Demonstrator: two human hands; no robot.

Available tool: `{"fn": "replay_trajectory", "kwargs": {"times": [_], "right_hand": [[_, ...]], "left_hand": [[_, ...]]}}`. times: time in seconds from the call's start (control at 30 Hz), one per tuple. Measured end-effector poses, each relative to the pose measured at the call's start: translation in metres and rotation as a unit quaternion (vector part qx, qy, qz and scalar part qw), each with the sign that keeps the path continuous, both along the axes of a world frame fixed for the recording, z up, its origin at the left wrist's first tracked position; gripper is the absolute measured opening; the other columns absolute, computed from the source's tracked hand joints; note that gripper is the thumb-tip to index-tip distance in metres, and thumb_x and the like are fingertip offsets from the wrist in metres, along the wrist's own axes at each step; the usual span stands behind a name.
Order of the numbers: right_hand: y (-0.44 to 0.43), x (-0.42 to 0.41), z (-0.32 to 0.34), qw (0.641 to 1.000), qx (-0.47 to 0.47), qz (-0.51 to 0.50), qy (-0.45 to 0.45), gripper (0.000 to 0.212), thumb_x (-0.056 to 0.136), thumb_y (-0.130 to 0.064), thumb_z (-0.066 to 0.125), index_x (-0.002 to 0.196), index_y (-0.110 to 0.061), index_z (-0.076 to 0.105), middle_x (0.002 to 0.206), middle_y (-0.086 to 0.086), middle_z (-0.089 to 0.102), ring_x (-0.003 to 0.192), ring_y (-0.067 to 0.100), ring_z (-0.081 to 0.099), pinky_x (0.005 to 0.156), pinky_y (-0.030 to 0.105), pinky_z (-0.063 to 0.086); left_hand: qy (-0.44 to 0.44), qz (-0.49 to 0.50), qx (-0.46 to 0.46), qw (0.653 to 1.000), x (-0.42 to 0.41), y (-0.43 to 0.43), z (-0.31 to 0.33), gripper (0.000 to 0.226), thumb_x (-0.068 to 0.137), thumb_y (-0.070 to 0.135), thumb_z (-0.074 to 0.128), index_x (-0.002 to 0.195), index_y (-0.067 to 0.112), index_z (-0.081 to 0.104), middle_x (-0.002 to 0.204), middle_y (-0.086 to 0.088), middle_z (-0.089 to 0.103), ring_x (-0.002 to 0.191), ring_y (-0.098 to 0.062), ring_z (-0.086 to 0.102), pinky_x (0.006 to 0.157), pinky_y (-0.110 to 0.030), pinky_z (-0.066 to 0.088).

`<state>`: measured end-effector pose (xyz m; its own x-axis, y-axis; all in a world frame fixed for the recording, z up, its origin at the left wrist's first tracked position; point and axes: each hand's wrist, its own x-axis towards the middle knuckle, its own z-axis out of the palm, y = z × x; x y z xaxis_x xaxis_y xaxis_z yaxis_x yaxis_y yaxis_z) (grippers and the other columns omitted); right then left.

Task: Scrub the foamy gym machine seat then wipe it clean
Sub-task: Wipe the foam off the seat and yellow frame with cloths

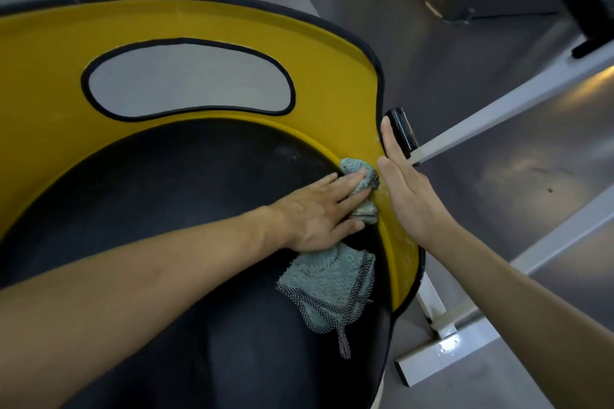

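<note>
Forearms over seat, cloth under left hand.
Left hand flat, pressing cloth on the seat's edge; right hand, fingers straight together, rests against the rim just beside it.

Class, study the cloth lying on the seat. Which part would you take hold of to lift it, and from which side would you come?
Pinch the cloth at its loose lower flap, by the checked border and loop, coming from the near side. The upper part is pinned under the flat left hand and bunched against the yellow rim, so only the flap lies free.
</note>
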<state>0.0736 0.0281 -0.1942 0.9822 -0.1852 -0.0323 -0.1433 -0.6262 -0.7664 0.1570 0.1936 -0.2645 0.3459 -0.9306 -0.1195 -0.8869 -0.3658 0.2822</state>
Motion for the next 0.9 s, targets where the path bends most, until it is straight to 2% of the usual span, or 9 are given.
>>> {"fn": "replay_trajectory", "kwargs": {"times": [0.07, 0.1, 0.17, 0.27, 0.37, 0.47, 0.6, 0.77, 0.9], "right_hand": [[0.000, -0.001, -0.001, 1.000, 0.012, 0.002, -0.001, 0.051, 0.111, -0.040, 0.024, 0.156, -0.055, 0.005, 0.137, 0.001, 0.060, 0.114, 0.007, 0.055, 0.087, 0.017, 0.035], [-0.001, -0.001, -0.002, 1.000, 0.013, 0.003, -0.001, 0.051, 0.111, -0.040, 0.024, 0.157, -0.054, 0.006, 0.146, 0.005, 0.053, 0.122, 0.009, 0.049, 0.092, 0.017, 0.032], [-0.001, -0.001, -0.001, 1.000, 0.014, 0.005, 0.000, 0.051, 0.112, -0.039, 0.023, 0.158, -0.052, 0.006, 0.149, -0.001, 0.051, 0.124, 0.006, 0.046, 0.094, 0.010, 0.029], [-0.001, -0.001, -0.001, 1.000, 0.015, 0.009, 0.001, 0.051, 0.112, -0.037, 0.023, 0.158, -0.051, 0.007, 0.145, -0.020, 0.047, 0.118, -0.014, 0.044, 0.099, 0.006, 0.032], [0.000, -0.001, -0.001, 0.999, 0.025, 0.020, -0.013, 0.051, 0.112, -0.038, 0.022, 0.160, -0.045, 0.006, 0.158, -0.035, 0.020, 0.126, -0.033, 0.027, 0.110, 0.006, 0.020], [-0.001, 0.000, -0.003, 0.999, 0.035, 0.018, -0.017, 0.052, 0.110, -0.043, 0.022, 0.160, -0.047, 0.007, 0.163, -0.030, 0.013, 0.141, -0.023, 0.013, 0.114, 0.010, 0.010], [0.000, -0.002, -0.001, 0.999, 0.030, 0.015, -0.008, 0.052, 0.109, -0.043, 0.021, 0.159, -0.048, 0.007, 0.165, -0.026, 0.015, 0.142, -0.020, 0.018, 0.116, 0.011, 0.015], [0.000, -0.002, -0.002, 0.999, 0.038, 0.015, -0.011, 0.051, 0.111, -0.036, 0.023, 0.161, -0.041, 0.011, 0.165, -0.026, 0.016, 0.146, -0.015, 0.015, 0.117, 0.007, 0.012], [-0.003, 0.001, -0.007, 0.999, 0.030, 0.016, -0.021, 0.053, 0.109, -0.041, 0.022, 0.161, -0.043, 0.010, 0.164, -0.027, 0.014, 0.144, -0.019, 0.014, 0.118, 0.011, 0.011]], "left_hand": [[-0.023, 0.003, 0.013, 1.000, 0.013, 0.004, 0.005, 0.077, 0.101, 0.062, 0.008, 0.162, 0.016, -0.004, 0.167, -0.008, -0.021, 0.153, -0.014, -0.020, 0.126, -0.041, -0.003], [-0.026, 0.004, 0.007, 1.000, 0.016, 0.006, 0.007, 0.079, 0.100, 0.064, 0.007, 0.162, 0.016, -0.005, 0.167, -0.008, -0.021, 0.153, -0.014, -0.020, 0.126, -0.042, -0.003], [-0.036, 0.004, -0.025, 0.999, 0.016, 0.005, 0.004, 0.079, 0.101, 0.064, 0.008, 0.162, 0.016, -0.006, 0.167, -0.008, -0.021, 0.153, -0.015, -0.021, 0.127, -0.041, -0.003], [-0.035, -0.036, -0.035, 0.998, 0.009, 0.004, 0.000, 0.077, 0.104, 0.061, 0.015, 0.162, 0.013, -0.004, 0.166, -0.011, -0.021, 0.153, -0.018, -0.022, 0.126, -0.040, -0.008], [-0.035, -0.080, 0.020, 0.996, 0.004, 0.004, -0.002, 0.075, 0.104, 0.060, 0.014, 0.162, 0.015, -0.002, 0.165, -0.010, -0.023, 0.152, -0.016, -0.024, 0.124, -0.038, -0.013], [-0.030, -0.049, 0.033, 0.998, 0.018, 0.005, -0.001, 0.076, 0.101, 0.065, 0.009, 0.161, 0.020, -0.006, 0.166, -0.004, -0.021, 0.152, -0.013, -0.022, 0.125, -0.040, -0.011], [-0.015, 0.018, -0.003, 1.000, 0.017, 0.006, -0.004, 0.080, 0.097, 0.070, 0.002, 0.160, 0.024, -0.012, 0.166, -0.002, -0.022, 0.151, -0.012, -0.026, 0.126, -0.041, -0.007], [0.056, 0.081, -0.103, 0.990, 0.006, -0.004, 0.002, 0.080, 0.100, 0.067, 0.008, 0.161, 0.017, -0.005, 0.166, -0.004, -0.023, 0.151, -0.010, -0.026, 0.126, -0.037, -0.007], [0.026, 0.040, -0.059, 0.997, -0.007, -0.003, -0.005, 0.085, 0.098, 0.068, 0.005, 0.162, 0.012, 0.009, 0.168, -0.014, -0.011, 0.155, -0.019, -0.016, 0.126, -0.042, -0.004]]}}
